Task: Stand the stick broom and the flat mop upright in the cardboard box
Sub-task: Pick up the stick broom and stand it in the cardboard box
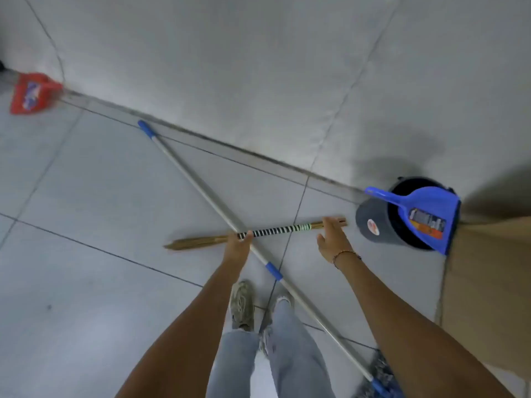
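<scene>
A stick broom [275,230] of thin brown sticks with a black-and-white wrapped handle lies crosswise over the flat mop's long metal pole [198,182], which runs from a blue tip at the upper left to its mop head [379,372] at the lower right. My left hand [240,244] is closed around the broom's wrapped part where it crosses the pole. At the broom's stub end my right hand [333,237] hovers with fingers apart, touching or almost touching the sticks. The cardboard box [488,282] shows at the right edge, partly cut off.
A dark bucket [379,225] holding a blue dustpan [428,214] stands against the wall beside the box. A red dustpan [33,93] leans at the wall's base at far left. My feet [244,305] stand on grey floor tiles just under the pole.
</scene>
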The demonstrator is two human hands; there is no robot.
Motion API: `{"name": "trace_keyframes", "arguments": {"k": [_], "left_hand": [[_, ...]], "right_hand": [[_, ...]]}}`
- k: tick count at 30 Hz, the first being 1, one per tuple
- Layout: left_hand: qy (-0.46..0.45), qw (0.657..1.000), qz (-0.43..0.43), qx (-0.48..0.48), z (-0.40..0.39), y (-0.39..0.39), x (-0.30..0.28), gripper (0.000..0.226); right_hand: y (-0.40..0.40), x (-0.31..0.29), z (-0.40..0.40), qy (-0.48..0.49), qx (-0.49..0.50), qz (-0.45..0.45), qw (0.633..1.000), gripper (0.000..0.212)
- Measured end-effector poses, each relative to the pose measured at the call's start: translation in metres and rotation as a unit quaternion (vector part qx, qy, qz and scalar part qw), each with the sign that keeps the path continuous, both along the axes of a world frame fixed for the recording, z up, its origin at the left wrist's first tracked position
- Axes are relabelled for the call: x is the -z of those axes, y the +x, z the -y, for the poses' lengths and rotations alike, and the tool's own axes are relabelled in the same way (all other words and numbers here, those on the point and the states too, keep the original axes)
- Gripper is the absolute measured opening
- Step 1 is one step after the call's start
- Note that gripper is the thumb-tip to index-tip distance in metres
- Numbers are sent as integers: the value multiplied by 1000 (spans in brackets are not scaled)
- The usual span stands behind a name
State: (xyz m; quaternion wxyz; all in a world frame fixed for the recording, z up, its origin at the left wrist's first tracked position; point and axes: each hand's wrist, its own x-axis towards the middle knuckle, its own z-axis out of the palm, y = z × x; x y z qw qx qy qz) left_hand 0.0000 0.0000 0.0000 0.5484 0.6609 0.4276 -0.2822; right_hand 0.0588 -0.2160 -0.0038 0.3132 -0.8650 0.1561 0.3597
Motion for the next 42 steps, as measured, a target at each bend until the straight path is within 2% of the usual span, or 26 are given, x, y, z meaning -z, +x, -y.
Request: {"name": "trace_keyframes", "arguments": {"k": [2,4,6,7,8,9,11,13,15,16,18,22,26,30,33,35,39,42], "left_hand": [[24,998,11,65,1,10,47,55],[46,992,-11,117,5,24,121,55],[80,982,-21,171,3,38,182,54],[98,973,-19,208,4,42,218,52],[117,961,-19,250,4,45,249,51],[143,944,-16,296,3,45,299,51],[187,906,-11,381,-4,41,366,56],[238,846,5,478,-12,38,405,62],[284,797,38,531,-19,35,438,59],[299,785,48,541,-22,34,446,56],[304,786,58,536,-26,34,450,48],[303,802,74,510,-26,37,401,27],[303,814,84,489,-23,43,303,24],[299,830,91,462,-20,49,189,24],[306,837,98,444,-13,55,92,21],[302,841,109,436,-8,54,36,20],[263,836,144,460,10,47,-48,25],[229,819,170,498,39,35,-97,27]], "right_hand": [[6,43,-2,12,77,-45,996,53],[19,127,1,31,189,-91,977,41],[33,202,3,50,287,-106,951,16],[38,242,3,62,349,-109,929,21],[42,265,0,89,407,-121,901,15],[43,309,-2,118,452,-125,875,15],[49,368,-6,158,491,-123,848,43],[57,403,-11,179,529,-119,821,48],[62,446,-11,165,589,-118,782,48],[63,461,-10,162,598,-112,777,49],[66,468,-9,183,608,-85,768,50],[68,411,-13,224,617,-51,753,44],[84,307,-15,282,602,-16,747,16],[96,176,-15,309,573,11,759,21],[93,63,-13,348,546,61,759,37],[86,-9,-11,361,536,91,758,36],[59,-124,5,356,513,162,764,18],[28,-195,30,347,488,219,771,30]]}}
